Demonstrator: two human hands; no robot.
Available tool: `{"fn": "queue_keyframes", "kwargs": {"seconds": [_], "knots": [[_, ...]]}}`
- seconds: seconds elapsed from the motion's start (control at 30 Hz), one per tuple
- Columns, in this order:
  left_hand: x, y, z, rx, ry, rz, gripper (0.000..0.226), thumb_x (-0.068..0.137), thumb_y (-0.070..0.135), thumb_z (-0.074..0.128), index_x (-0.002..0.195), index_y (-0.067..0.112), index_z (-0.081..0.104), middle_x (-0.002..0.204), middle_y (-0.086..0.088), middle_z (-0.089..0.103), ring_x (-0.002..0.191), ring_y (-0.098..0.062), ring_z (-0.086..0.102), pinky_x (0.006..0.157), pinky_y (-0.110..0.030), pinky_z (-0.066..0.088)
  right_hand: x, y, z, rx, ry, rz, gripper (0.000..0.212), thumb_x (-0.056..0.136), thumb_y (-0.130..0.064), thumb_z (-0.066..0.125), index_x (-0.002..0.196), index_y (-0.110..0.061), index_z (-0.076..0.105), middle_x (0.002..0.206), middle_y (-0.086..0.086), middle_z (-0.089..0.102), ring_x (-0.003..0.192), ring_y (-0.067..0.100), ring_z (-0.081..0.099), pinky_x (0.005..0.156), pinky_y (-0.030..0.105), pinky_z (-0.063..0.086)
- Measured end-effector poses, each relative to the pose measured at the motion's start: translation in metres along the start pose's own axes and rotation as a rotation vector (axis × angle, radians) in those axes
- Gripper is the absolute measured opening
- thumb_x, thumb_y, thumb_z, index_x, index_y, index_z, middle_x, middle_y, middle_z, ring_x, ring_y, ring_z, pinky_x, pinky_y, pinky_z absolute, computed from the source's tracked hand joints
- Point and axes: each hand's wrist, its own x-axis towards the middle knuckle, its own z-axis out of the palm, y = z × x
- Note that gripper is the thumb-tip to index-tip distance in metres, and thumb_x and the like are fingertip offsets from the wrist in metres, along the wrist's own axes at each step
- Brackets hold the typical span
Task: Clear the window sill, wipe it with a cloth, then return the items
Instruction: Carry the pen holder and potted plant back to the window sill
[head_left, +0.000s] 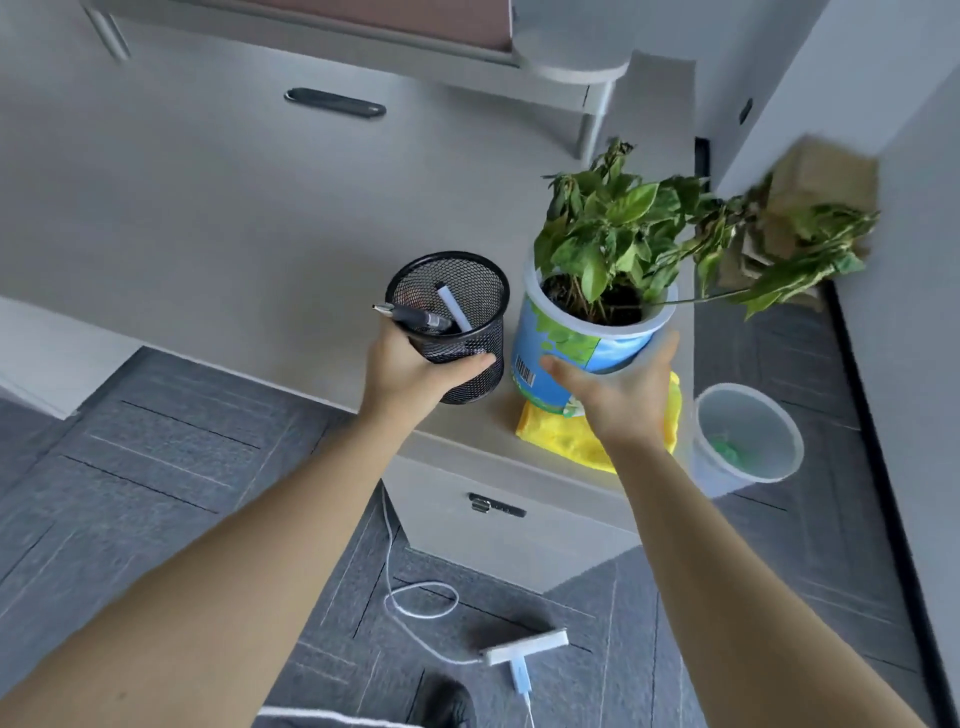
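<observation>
Both bare forearms fill the bottom of my view, reaching toward the pale grey desk top (208, 218), which I take as my landmark. My left hand (410, 364) has its fingers clamped round the black wire-mesh pen cup (457, 322) at the desk's near edge; a dark pen and a white marker lean inside it. Just right of the cup, my right hand (618, 395) cups the blue and green printed plastic plant pot (582, 343), fingers spread against its smooth wall, leafy stems drooping over its white rim. Under the pot, on the desk's near right corner, lies the soft yellow cloth (561, 436). Motion blur leaves me unsure whether the pot rests on the cloth or hangs just above it. I judge this is the clearing or returning step, both items in hand. Next I need a steady, upright carry so no soil spills.
</observation>
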Motion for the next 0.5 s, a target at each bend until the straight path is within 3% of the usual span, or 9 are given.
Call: {"fn": "queue_keyframes", "kwargs": {"seconds": [0.07,0.13,0.27,0.37,0.43,0.5], "knots": [[-0.030,0.016,0.009,0.001,-0.045,0.026,0.059,0.043,0.039,0.076,0.090,0.006,0.066,0.096,-0.010,0.072,0.094,-0.022,0.067,0.090,-0.046,0.053,-0.026,-0.005,-0.027,-0.007,0.040,-0.013,0.076,0.053,-0.008,0.087,0.105,-0.020,0.032,0.107,-0.002,0.049,0.101,0.013,0.051,0.084,0.013,0.047],[-0.060,0.029,0.016,0.006,-0.095,0.066,0.058,0.043,0.039,0.076,0.089,0.005,0.065,0.095,-0.011,0.072,0.095,-0.023,0.067,0.091,-0.046,0.052,-0.054,-0.010,-0.052,0.011,0.079,-0.004,0.079,0.053,-0.008,0.086,0.112,-0.017,0.035,0.108,-0.004,0.049,0.103,0.013,0.051,0.087,0.020,0.046],[-0.111,0.050,0.032,0.008,-0.199,0.129,0.064,0.044,0.041,0.077,0.094,0.004,0.063,0.098,-0.012,0.072,0.096,-0.024,0.066,0.091,-0.048,0.051,-0.112,-0.018,-0.106,-0.023,0.172,-0.005,0.085,0.053,-0.008,0.087,0.120,-0.014,0.035,0.100,-0.016,0.048,0.102,0.012,0.050,0.085,0.019,0.046],[-0.143,0.071,0.055,0.009,-0.318,0.158,0.067,0.042,0.043,0.076,0.094,0.003,0.063,0.097,-0.013,0.071,0.095,-0.025,0.066,0.090,-0.045,0.052,-0.148,-0.025,-0.153,-0.038,0.275,0.024,0.085,0.052,-0.008,0.087,0.119,-0.014,0.035,0.110,-0.003,0.050,0.106,0.016,0.051,0.092,0.032,0.047],[-0.160,0.087,0.077,0.004,-0.407,0.172,0.070,0.039,0.045,0.075,0.094,0.003,0.063,0.097,-0.012,0.071,0.094,-0.023,0.066,0.089,-0.039,0.052,-0.168,-0.029,-0.184,-0.055,0.363,0.039,0.084,0.052,-0.009,0.087,0.117,-0.018,0.035,0.114,0.000,0.050,0.106,0.015,0.051,0.089,0.027,0.045],[-0.176,0.105,0.102,0.000,-0.504,0.184,0.074,0.036,0.046,0.075,0.096,0.006,0.062,0.098,-0.006,0.070,0.095,-0.020,0.064,0.085,-0.021,0.051,-0.189,-0.035,-0.214,-0.073,0.478,0.057,0.085,0.051,-0.009,0.087,0.119,-0.016,0.037,0.113,-0.003,0.049,0.105,0.013,0.050,0.084,0.018,0.044]]}}
